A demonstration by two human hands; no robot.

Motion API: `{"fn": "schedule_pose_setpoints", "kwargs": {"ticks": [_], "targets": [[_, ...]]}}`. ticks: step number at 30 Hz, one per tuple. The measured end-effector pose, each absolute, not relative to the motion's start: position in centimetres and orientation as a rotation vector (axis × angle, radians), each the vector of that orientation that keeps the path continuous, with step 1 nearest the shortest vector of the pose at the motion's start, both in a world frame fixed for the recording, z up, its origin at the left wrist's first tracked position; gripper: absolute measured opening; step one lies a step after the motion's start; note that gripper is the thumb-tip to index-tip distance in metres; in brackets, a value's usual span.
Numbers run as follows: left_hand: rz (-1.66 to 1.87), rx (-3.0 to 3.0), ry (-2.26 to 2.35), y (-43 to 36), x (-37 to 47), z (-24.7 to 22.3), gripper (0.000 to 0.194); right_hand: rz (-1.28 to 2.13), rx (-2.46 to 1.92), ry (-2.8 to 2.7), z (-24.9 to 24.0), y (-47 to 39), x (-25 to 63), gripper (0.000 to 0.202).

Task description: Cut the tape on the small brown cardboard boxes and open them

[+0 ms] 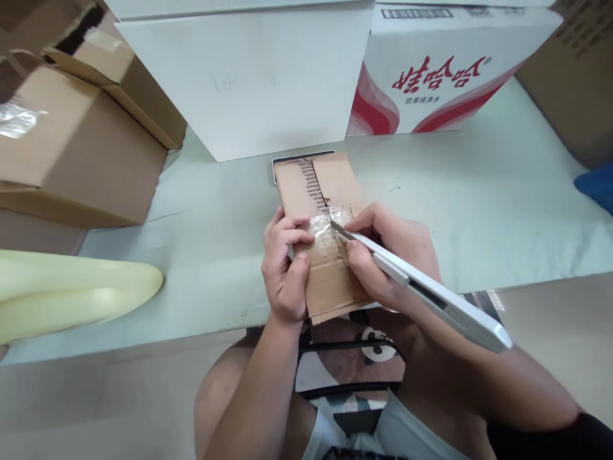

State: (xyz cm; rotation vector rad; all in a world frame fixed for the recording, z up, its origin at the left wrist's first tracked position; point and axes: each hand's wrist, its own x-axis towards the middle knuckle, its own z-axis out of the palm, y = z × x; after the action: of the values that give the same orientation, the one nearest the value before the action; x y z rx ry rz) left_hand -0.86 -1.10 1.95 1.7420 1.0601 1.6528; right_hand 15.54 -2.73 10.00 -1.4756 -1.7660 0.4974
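A worn brown cardboard piece (330, 185), with a torn strip showing corrugation and a patch of clear tape (322, 235), lies at the table's near edge and juts toward my lap. My left hand (287, 262) grips its left side, fingers over the top face and thumb near the lower edge. In my right hand (393, 252) is a white utility knife (431, 294), held like a pen. Its blade tip rests at or just above the tape; contact is hard to tell. A dark flat object with a pale rim (278, 171) shows partly from beneath the cardboard's far end.
White cartons stand behind, one plain (268, 76) and one with red print (431, 83). Brown boxes (96, 153) are stacked at left, with a pale yellow rounded object (96, 294) before them. Something blue (596, 186) sits at the right edge of the pale green tabletop (502, 217).
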Motion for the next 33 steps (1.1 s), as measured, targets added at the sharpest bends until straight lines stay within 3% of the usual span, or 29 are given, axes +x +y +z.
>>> {"fn": "schedule_pose_setpoints", "kwargs": {"ticks": [33], "targets": [[1.626,1.767,1.092,-1.11,-0.99,1.98,0.015,0.492,-1.475,-1.792,10.44,-2.66,15.53,0.005]]}}
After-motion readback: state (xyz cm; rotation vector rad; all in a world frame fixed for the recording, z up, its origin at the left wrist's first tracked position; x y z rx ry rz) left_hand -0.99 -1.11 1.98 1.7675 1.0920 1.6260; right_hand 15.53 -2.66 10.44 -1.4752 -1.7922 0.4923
